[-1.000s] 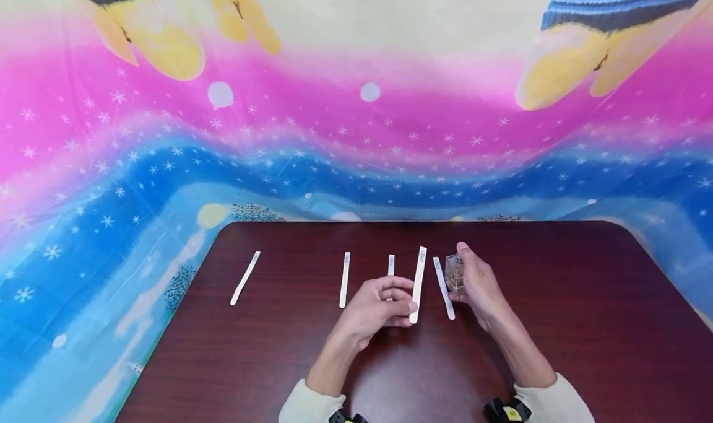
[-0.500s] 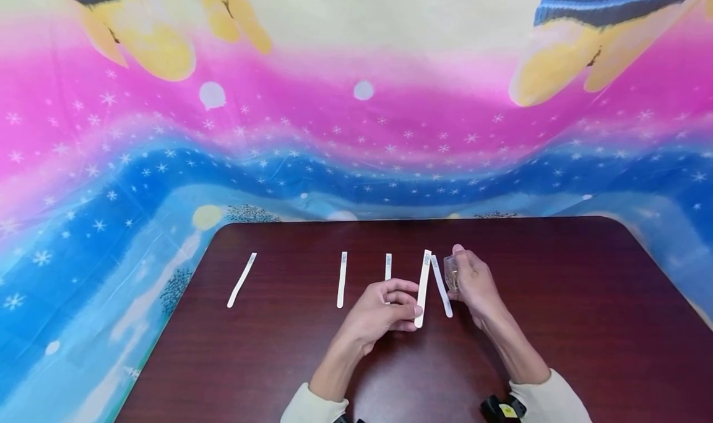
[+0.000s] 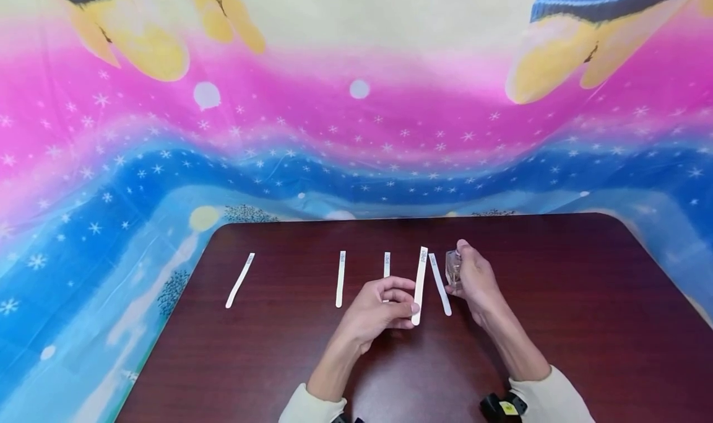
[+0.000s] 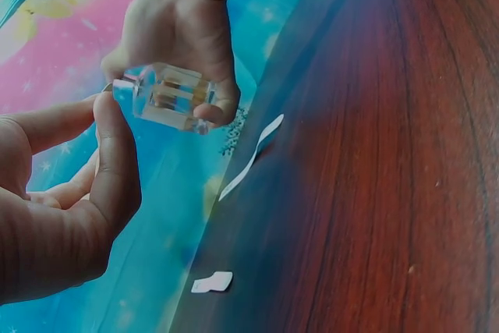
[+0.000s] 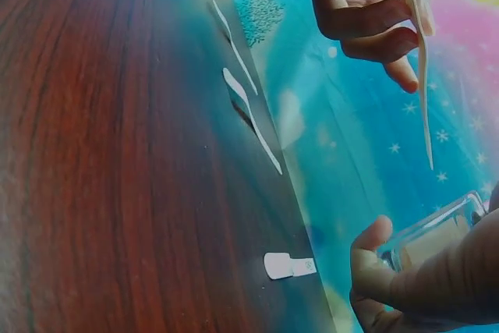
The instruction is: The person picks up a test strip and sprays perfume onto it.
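Note:
My left hand (image 3: 379, 308) pinches a white paper test strip (image 3: 421, 280) by its lower end, between thumb and fingers. Small print marks the strip's top; it stands raised above the table, edge-on in the right wrist view. To its right, my right hand (image 3: 479, 280) grips a clear glass perfume bottle (image 3: 453, 268), also seen as a thick-walled bottle (image 4: 175, 97) in the left wrist view. A fingertip lies at the bottle's top. Strip and bottle are apart in the head view. Between them another test strip (image 3: 440, 283) lies on the table, slightly slanted.
More white strips lie on the dark red table (image 3: 267, 361): a slanted strip (image 3: 239, 280) at far left, a straight strip (image 3: 341, 280) nearer the middle, and a strip (image 3: 387, 265) partly behind my left hand. A colourful printed cloth (image 3: 312, 132) hangs behind the table.
The held strip has shifted slightly right relative to the table since a second ago. The bottle wavered a little in my right hand. Both hands keep their hold; the head view drifts slightly.

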The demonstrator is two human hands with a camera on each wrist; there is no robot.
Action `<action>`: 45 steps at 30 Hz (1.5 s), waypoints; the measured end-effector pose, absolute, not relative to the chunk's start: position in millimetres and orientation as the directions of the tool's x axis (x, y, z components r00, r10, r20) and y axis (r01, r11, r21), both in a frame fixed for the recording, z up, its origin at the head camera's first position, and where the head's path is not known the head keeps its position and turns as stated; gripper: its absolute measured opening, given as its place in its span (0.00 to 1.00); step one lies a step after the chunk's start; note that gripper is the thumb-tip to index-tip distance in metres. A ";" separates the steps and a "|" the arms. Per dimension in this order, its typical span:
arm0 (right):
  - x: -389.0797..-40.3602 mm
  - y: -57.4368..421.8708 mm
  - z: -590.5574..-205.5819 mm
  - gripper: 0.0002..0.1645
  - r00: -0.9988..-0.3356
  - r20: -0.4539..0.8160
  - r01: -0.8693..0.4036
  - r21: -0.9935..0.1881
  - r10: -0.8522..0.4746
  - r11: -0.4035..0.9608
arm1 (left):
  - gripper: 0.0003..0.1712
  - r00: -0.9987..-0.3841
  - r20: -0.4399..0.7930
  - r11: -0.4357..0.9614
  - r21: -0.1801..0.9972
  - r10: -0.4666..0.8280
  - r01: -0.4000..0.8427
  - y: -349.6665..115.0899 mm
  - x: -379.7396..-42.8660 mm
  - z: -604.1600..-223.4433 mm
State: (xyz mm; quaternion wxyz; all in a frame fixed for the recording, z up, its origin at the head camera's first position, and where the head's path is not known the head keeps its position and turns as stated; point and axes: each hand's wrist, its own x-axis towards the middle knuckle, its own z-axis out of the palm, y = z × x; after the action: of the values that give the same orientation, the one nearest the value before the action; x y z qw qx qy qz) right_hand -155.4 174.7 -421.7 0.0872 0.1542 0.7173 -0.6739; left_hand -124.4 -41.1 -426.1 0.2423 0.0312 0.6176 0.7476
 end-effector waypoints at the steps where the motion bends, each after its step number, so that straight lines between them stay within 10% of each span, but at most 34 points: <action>1: -155.6 175.5 -419.8 0.36 -0.935 -0.343 0.347 -0.938 0.092 0.023 | 0.22 -0.883 -0.250 -0.118 0.940 0.398 -0.320 -41.9 -125.2 -425.7; 45: -149.0 188.4 -409.4 0.41 -0.938 -0.338 0.343 -0.938 -0.083 -0.053 | 0.23 -0.922 -0.257 -0.056 0.957 0.290 -0.285 -101.3 -144.1 -427.6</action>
State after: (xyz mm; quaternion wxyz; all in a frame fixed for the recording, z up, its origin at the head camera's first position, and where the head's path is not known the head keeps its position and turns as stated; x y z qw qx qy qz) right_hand -149.0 188.4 -409.4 0.1481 0.0964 0.6719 -0.7193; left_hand -144.1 -101.3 -427.6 0.1976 0.0019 0.6581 0.7265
